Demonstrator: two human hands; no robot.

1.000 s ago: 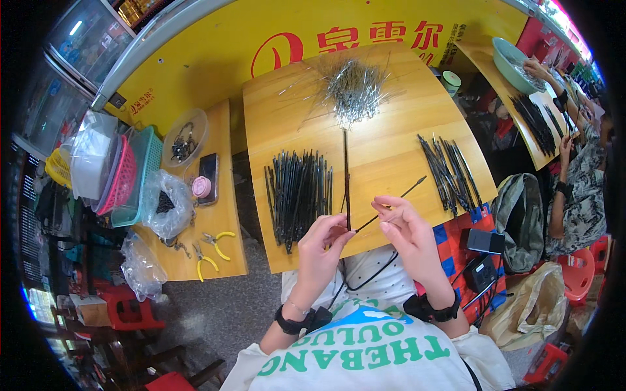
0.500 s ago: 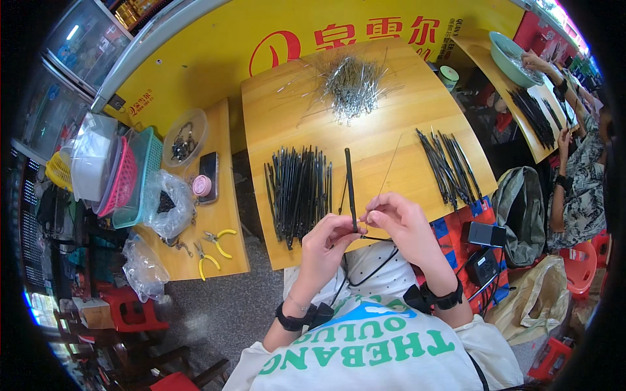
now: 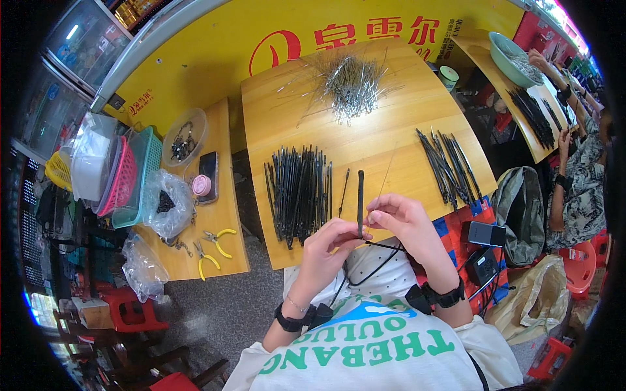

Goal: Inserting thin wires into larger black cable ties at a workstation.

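Note:
Near the table's front edge, my left hand (image 3: 335, 246) pinches the lower end of a slim black strip (image 3: 360, 199), which points up and away from me. Close beside it, my right hand (image 3: 403, 220) has thumb and forefinger together on a thin wire (image 3: 387, 176) that rises above the fingertips. The fingertips of both hands almost meet at the strip's lower end, and they hide how wire and strip sit there. A thin black cord (image 3: 386, 246) runs below my hands toward my lap. One loose black piece (image 3: 343, 193) lies left of the held strip.
Black strips (image 3: 298, 195) lie bunched at left, with a smaller bunch (image 3: 448, 168) at right. Thin silvery wires (image 3: 352, 88) are heaped at the back. A left side table holds yellow-handled pliers (image 3: 222, 244), a phone (image 3: 208, 171) and baskets (image 3: 149, 159). At far right another person's hand (image 3: 538, 60) reaches a green basin (image 3: 505, 58).
The held black strip has come down nearer to me and slightly right. My right hand has shifted a little with the wire, and the loose black piece shows more fully.

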